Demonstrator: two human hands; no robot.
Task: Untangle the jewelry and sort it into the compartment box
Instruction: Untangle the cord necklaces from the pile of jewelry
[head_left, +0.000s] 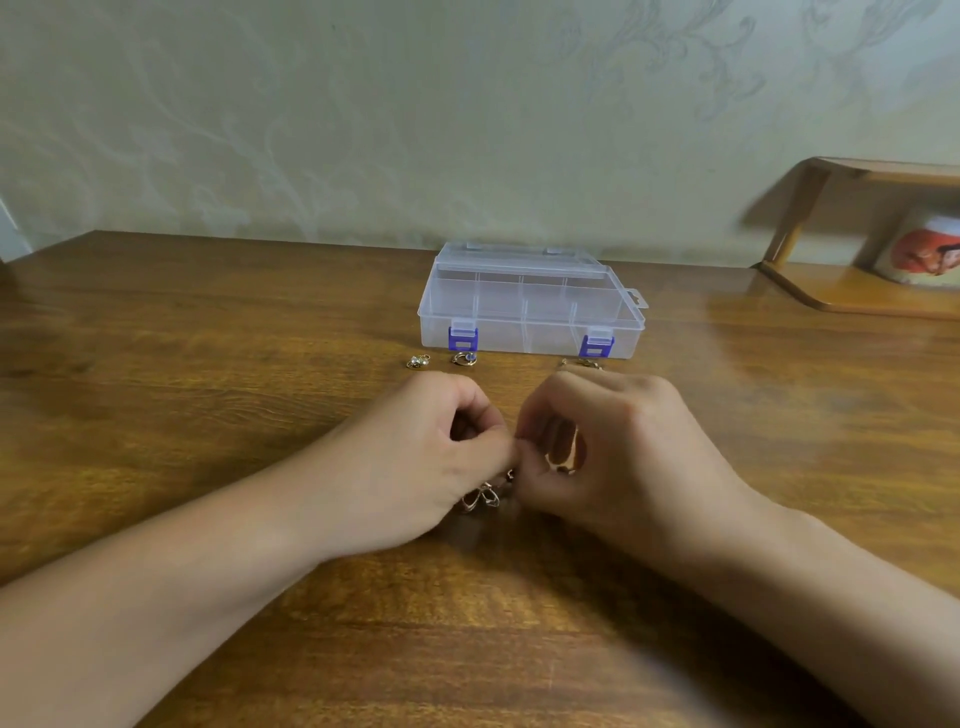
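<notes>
A clear plastic compartment box (530, 306) with two blue latches stands shut on the wooden table, beyond my hands. My left hand (426, 457) and my right hand (623, 447) meet fingertip to fingertip over a tangle of gold jewelry (483, 498), both pinching parts of it. A gold loop of it shows inside my right palm (563, 457). Three small gold pieces lie in front of the box: a pearl piece (418, 361), a ring-shaped piece (464, 358) and a piece (582, 364) partly hidden behind my right hand.
The wooden table (208, 389) runs back to a patterned wall. A low wooden shelf (857, 291) with a printed cup (924, 254) under it stands at the far right.
</notes>
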